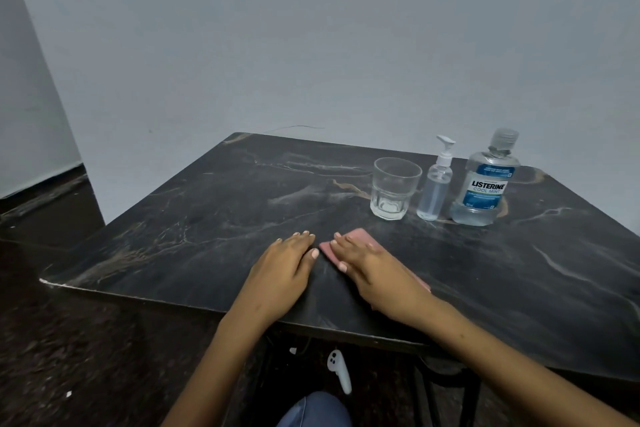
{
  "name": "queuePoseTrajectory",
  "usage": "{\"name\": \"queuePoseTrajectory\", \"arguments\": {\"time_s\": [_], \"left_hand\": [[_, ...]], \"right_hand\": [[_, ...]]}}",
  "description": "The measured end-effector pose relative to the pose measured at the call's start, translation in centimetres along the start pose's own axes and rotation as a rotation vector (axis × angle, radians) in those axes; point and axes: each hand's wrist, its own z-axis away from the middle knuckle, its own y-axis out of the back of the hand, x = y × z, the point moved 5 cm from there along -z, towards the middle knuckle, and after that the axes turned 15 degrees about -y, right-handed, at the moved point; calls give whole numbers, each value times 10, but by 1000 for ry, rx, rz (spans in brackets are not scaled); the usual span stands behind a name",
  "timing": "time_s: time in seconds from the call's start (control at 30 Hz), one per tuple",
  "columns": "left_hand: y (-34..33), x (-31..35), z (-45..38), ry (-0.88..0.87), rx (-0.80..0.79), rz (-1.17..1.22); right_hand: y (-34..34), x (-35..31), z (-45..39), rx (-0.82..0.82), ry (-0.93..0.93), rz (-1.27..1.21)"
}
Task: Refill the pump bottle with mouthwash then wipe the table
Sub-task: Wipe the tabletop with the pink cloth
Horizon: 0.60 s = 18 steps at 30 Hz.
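Pump bottle (434, 189): upright between glass (394, 188) and mouthwash bottle (485, 184), capped, part full.
Cloth (360, 246): pink, flat under right hand (367, 267).
Left hand (287, 267): flat on table (207, 218), holding nothing.
Progress: refill seemingly done or unstarted; wiping left.

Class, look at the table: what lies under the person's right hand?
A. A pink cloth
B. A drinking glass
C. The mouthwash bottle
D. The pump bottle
A: the right hand lies flat on a pink cloth on the table, while the glass, pump bottle and mouthwash bottle stand apart, farther back.
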Motion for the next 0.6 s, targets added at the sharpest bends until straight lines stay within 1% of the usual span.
{"name": "queuePoseTrajectory", "arguments": {"time_s": [0.07, 0.13, 0.23, 0.33, 0.4, 0.5, 0.6], "left_hand": [[-1, -2, 1, 22, 2, 1], [-1, -5, 3, 59, 7, 43], [5, -9, 4, 92, 96, 223], [10, -11, 5, 123, 165, 312], [8, -12, 5, 134, 149, 309], [5, -13, 6, 151, 145, 351], [7, -15, 7, 184, 171, 407]], "right_hand": [[0, 6, 3, 42, -3, -31], [4, 12, -8, 70, -89, -81], [8, 17, -38, 104, -226, -175], [-1, 9, -65, 81, -261, -150], [-9, -6, -68, 71, -232, -129], [-16, -29, -38, 48, -80, -115], [-19, -26, -5, -15, 36, -99]]}}
